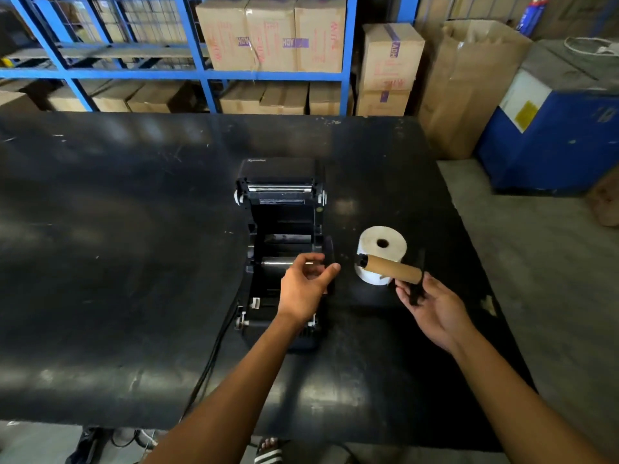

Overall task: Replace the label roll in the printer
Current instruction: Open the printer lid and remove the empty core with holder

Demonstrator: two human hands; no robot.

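The black label printer (281, 209) sits mid-table with its lid swung open and its roll bay empty. My left hand (303, 289) hovers over the bay's right side, thumb and fingers pinching a black disc-shaped roll guide (330, 249). My right hand (435, 309) grips the black end plate of a spindle (418, 283) that carries a bare brown cardboard core (392, 270), pointing left. Just behind the core, a full white label roll (382, 244) stands on end on the table, to the right of the printer.
The black table (134, 262) ends at the right near a concrete floor. Cables (214, 360) run from the printer's near left corner over the front edge. Blue racking with cardboard boxes (271, 35) stands behind; a blue bin (552, 139) is at the right.
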